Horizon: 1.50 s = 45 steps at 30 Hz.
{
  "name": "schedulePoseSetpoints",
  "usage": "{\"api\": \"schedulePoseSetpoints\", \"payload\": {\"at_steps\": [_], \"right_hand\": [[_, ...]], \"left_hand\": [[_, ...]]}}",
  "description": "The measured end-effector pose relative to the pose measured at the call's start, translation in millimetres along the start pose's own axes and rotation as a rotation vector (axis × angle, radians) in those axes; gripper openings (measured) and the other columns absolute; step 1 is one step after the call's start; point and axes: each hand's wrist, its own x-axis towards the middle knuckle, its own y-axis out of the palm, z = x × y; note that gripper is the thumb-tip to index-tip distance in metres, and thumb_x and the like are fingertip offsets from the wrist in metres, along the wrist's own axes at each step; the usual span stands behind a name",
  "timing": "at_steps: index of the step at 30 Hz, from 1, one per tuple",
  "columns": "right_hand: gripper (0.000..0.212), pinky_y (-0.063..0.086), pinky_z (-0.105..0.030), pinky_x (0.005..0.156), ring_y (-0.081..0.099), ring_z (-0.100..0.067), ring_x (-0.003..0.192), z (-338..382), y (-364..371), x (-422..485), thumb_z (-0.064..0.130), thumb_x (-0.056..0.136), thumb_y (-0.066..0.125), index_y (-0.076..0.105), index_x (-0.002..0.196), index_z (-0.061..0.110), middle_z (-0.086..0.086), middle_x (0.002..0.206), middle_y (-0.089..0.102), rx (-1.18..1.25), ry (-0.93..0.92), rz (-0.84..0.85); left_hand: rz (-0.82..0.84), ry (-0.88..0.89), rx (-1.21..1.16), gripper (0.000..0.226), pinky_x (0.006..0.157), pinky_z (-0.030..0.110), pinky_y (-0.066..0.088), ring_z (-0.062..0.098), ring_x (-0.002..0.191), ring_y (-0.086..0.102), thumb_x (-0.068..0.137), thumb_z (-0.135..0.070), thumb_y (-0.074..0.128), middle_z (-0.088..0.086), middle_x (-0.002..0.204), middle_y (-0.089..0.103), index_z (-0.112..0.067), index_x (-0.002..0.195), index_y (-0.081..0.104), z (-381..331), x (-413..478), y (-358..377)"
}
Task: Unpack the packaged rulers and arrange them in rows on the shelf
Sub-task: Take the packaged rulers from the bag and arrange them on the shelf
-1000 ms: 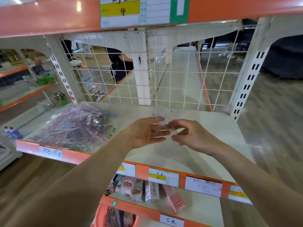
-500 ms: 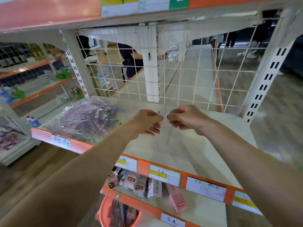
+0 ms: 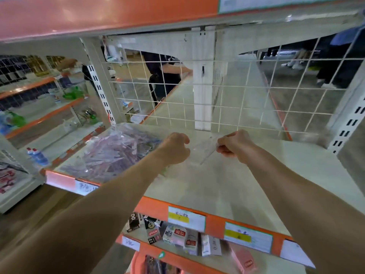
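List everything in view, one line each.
Shelf board: one, cream with orange front edge, centre.
Wire grid: one, white, back of shelf.
Bag of packaged rulers: one, clear with purple contents, left on shelf.
Clear ruler pack: one, transparent, held above shelf between both hands.
Price labels: several, white and yellow, on orange edge.
Small boxes: several, mixed colours, lower shelf.
Bottles: two, blue, far left shelf.
Left hand: one, grips pack's left end.
Right hand: one, pinches pack's right end.
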Motion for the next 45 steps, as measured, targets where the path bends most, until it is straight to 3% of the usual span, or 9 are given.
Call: {"api": "schedulePoseSetpoints", "payload": {"at_steps": [5, 11, 17, 22, 26, 29, 35, 41, 45], "right_hand": [[0.020, 0.049, -0.026, 0.055, 0.058, -0.023, 0.051, 3.0, 10.2, 14.9, 0.017, 0.074, 0.068, 0.068, 0.071, -0.002, -0.010, 0.052, 0.061, -0.648, -0.004, -0.108], [0.052, 0.046, -0.036, 0.088, 0.059, -0.032, 0.109, 22.1, 23.7, 10.9, 0.054, 0.085, 0.057, 0.062, 0.107, 0.008, -0.014, 0.114, 0.062, -1.120, -0.092, -0.108], [0.024, 0.047, -0.033, 0.079, 0.058, -0.031, 0.089, 58.8, 100.0, -25.8, 0.015, 0.092, 0.042, 0.062, 0.081, 0.006, -0.016, 0.093, 0.062, -0.914, -0.372, 0.171], [0.029, 0.032, -0.029, 0.055, 0.040, -0.022, 0.061, 74.3, 178.8, -56.3, 0.019, 0.085, 0.048, 0.040, 0.058, 0.015, -0.007, 0.061, 0.043, -0.807, -0.550, 0.330], [0.033, 0.035, -0.030, 0.067, 0.053, -0.028, 0.082, 80.3, 232.6, -71.9, 0.039, 0.092, 0.049, 0.056, 0.068, 0.018, -0.009, 0.085, 0.057, -0.898, -0.615, 0.357], [0.053, 0.039, -0.031, 0.081, 0.056, -0.028, 0.110, 78.0, 256.7, -73.1, 0.059, 0.090, 0.046, 0.062, 0.108, 0.012, -0.009, 0.121, 0.060, -0.999, -0.610, 0.303], [0.039, 0.027, -0.026, 0.048, 0.049, -0.018, 0.066, 75.1, 262.2, -64.2, 0.039, 0.083, 0.061, 0.041, 0.058, 0.017, 0.002, 0.060, 0.044, -0.998, -0.491, 0.371], [0.024, 0.042, -0.024, 0.073, 0.062, -0.010, 0.088, 72.0, 238.9, -50.3, 0.026, 0.086, 0.066, 0.073, 0.082, 0.003, -0.008, 0.101, 0.070, -0.595, -0.393, 0.450], [0.023, 0.036, -0.021, 0.047, 0.050, -0.013, 0.049, 73.1, 223.8, -42.7, 0.009, 0.085, 0.057, 0.067, 0.067, -0.002, -0.016, 0.063, 0.062, -0.582, -0.397, 0.421]], "left_hand": [[-0.026, 0.086, 0.069, 0.033, 0.099, 0.034, 0.044, 0.026, 0.113, 0.055, 0.085, -0.013, 0.056, 0.005, 0.122, 0.057, -0.017, 0.117, 0.063, 25.1, 15.1, -25.9], [-0.026, 0.112, 0.051, 0.032, 0.098, 0.031, 0.045, 0.024, 0.113, 0.057, 0.086, -0.011, 0.058, 0.006, 0.122, 0.062, -0.013, 0.117, 0.065, 65.7, 19.0, -78.6], [0.035, 0.063, 0.062, 0.028, 0.081, 0.023, 0.044, 0.019, 0.094, 0.058, 0.089, -0.003, 0.055, 0.013, 0.119, 0.063, -0.002, 0.116, 0.064, 122.0, 8.8, -127.7], [0.094, -0.004, 0.161, 0.033, 0.087, 0.019, 0.040, 0.020, 0.111, 0.057, 0.091, -0.011, 0.055, 0.006, 0.127, 0.060, -0.010, 0.122, 0.063, 161.9, -0.6, -139.5], [0.166, -0.089, 0.240, 0.040, 0.084, 0.021, 0.040, 0.021, 0.112, 0.056, 0.092, -0.018, 0.057, 0.007, 0.136, 0.053, -0.013, 0.132, 0.055, 194.7, -6.6, -144.7], [0.224, -0.112, 0.263, 0.040, 0.076, 0.021, 0.041, 0.022, 0.116, 0.054, 0.095, -0.019, 0.053, 0.006, 0.137, 0.052, -0.011, 0.135, 0.052, 209.9, -12.7, -144.0], [0.223, -0.152, 0.065, 0.040, 0.074, 0.021, 0.039, 0.016, 0.094, 0.052, 0.087, -0.019, 0.064, 0.004, 0.124, 0.054, -0.017, 0.127, 0.059, 233.6, -15.3, -135.2], [0.123, -0.161, -0.101, 0.044, 0.079, 0.022, 0.038, 0.015, 0.099, 0.052, 0.087, -0.022, 0.067, 0.003, 0.129, 0.057, -0.016, 0.129, 0.057, 224.8, -13.0, -135.2], [0.104, -0.173, -0.191, 0.043, 0.076, 0.022, 0.040, 0.017, 0.099, 0.054, 0.088, -0.019, 0.066, 0.003, 0.128, 0.056, -0.013, 0.129, 0.058, 212.5, -13.9, -134.2]]}}
